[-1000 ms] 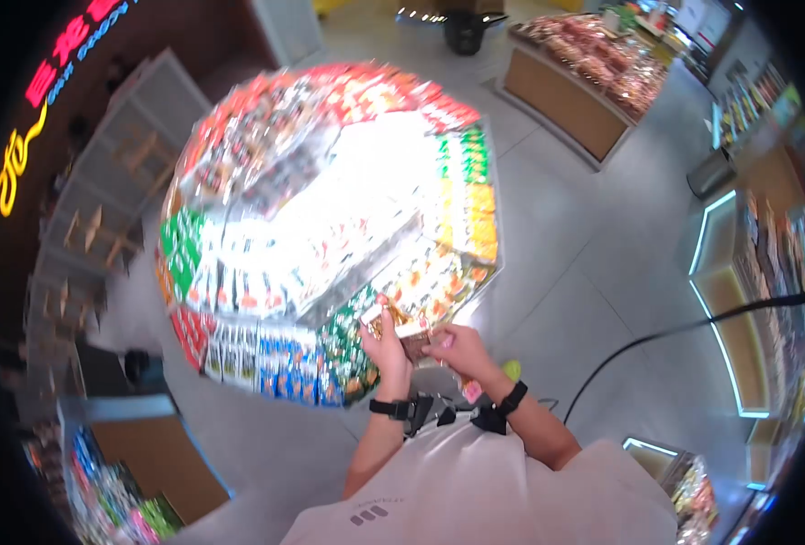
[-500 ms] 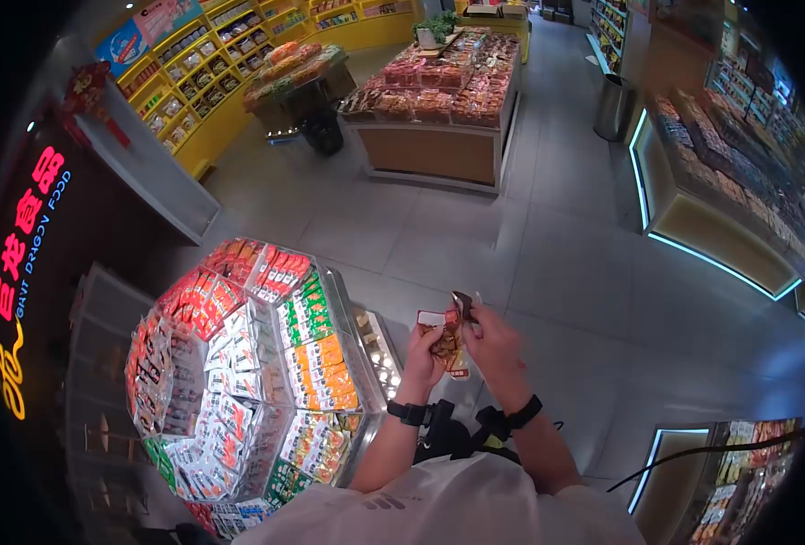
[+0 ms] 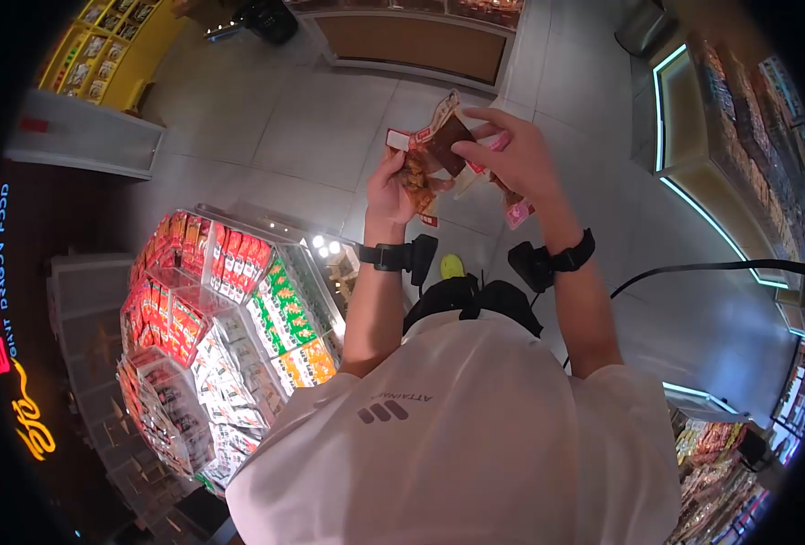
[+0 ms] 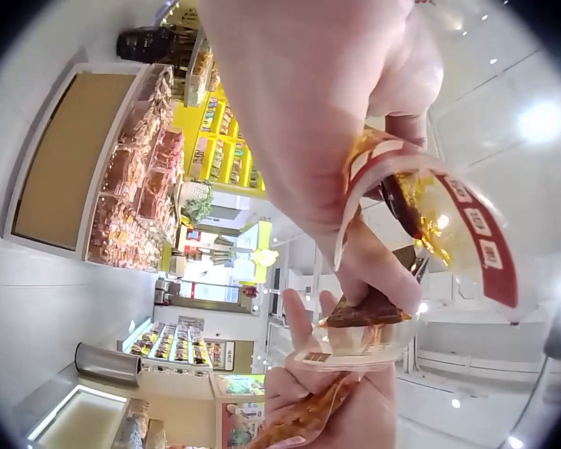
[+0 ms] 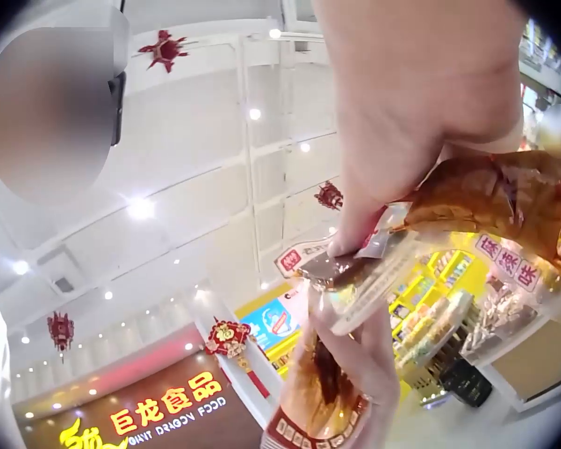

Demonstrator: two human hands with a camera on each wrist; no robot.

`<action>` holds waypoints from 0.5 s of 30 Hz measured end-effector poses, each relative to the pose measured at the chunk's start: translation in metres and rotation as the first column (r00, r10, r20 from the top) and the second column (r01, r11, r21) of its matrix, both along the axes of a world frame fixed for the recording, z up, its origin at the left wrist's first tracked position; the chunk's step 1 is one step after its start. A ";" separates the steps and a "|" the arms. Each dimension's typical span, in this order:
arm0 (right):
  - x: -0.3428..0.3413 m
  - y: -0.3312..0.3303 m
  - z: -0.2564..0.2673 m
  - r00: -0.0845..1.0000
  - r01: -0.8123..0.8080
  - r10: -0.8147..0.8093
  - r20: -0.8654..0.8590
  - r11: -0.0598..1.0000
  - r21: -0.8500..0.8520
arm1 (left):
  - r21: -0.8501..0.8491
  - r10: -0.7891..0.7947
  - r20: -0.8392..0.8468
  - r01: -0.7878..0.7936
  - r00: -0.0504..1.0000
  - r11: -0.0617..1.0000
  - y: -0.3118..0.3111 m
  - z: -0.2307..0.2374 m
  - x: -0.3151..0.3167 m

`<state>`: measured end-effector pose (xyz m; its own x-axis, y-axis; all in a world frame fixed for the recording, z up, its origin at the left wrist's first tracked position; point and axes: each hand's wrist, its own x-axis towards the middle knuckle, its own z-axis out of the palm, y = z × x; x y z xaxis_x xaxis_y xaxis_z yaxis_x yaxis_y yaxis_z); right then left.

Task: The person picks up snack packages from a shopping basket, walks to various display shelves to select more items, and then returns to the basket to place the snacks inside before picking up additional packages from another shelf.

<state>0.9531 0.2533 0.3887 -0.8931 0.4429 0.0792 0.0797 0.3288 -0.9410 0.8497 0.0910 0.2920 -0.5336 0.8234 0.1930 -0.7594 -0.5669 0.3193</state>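
Note:
My left hand [image 3: 390, 193] grips a clear snack packet [image 3: 415, 178] with glossy brown food inside and a red-and-white label. The right hand [image 3: 515, 156] pinches a dark brown packet [image 3: 446, 145] between thumb and fingers, overlapping the left packet's top. Against the right palm hangs another packet, pink-labelled [image 3: 518, 213], with brown contents. In the left wrist view, the left packet's clear red-banded end [image 4: 486, 238] curves outward beyond the fingers. The right wrist view puts both hands close together, with the pink-lettered packet [image 5: 510, 210] below the right wrist.
A tiered display stand [image 3: 330, 295] filled with snack packets is at my left. Ahead is a wood-panelled counter [image 3: 411, 47], and a lit-edged display [image 3: 693, 136] lies to the right. Grey tiled floor [image 3: 302, 118] stretches between them. A black cable [image 3: 693, 269] runs across at right.
The head view has swung, and the hands have gone from over the display stand to over the floor. The right hand has opened away from the left, showing the brown packet more fully.

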 end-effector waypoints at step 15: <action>-0.445 0.147 -0.155 0.990 0.141 -0.122 0.070 0.844 -0.518 | -0.711 0.185 -0.294 -0.344 0.938 0.614 0.178 -0.072 -0.415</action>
<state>0.5078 0.4002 0.2336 -0.8215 0.5243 -0.2242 0.1209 -0.2242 -0.9670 0.4345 0.2692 0.2204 -0.7741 0.5546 -0.3052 -0.5016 -0.2435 0.8301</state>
